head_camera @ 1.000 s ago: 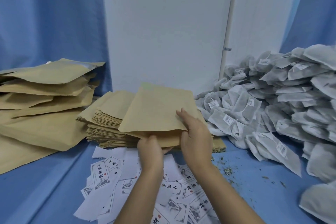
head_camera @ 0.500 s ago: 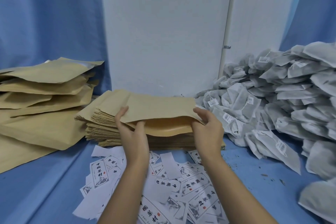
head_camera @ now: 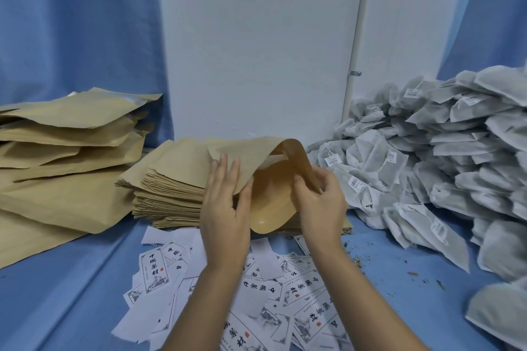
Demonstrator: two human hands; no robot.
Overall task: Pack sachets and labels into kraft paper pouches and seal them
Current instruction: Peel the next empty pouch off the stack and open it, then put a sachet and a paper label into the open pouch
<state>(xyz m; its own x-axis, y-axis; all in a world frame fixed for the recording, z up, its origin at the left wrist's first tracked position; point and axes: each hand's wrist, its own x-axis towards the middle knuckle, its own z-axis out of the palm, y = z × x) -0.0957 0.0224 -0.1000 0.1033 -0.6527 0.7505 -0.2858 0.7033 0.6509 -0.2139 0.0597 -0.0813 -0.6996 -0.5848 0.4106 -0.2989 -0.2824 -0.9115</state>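
I hold one kraft paper pouch (head_camera: 268, 196) above the stack of flat empty pouches (head_camera: 168, 188), its mouth spread wide toward me. My left hand (head_camera: 225, 205) grips the pouch's upper left wall, fingers straight on top and thumb underneath. My right hand (head_camera: 319, 199) pinches the right edge of the mouth and pulls it outward. Inside, the pouch looks empty. Printed white labels (head_camera: 288, 296) lie scattered on the blue surface under my forearms. A big heap of grey sachets (head_camera: 445, 162) with small barcode tags fills the right side.
Filled kraft pouches (head_camera: 68, 145) are piled at the left. A white panel (head_camera: 256, 45) stands behind the stack, with blue curtain on both sides. Loose herb crumbs (head_camera: 399, 265) speckle the blue tabletop (head_camera: 74, 288) near the sachets.
The pouch was lifted off the stack, turned level, and its mouth has now been pulled wide. My left hand moved from the bottom edge to the upper wall; my right hand shifted right.
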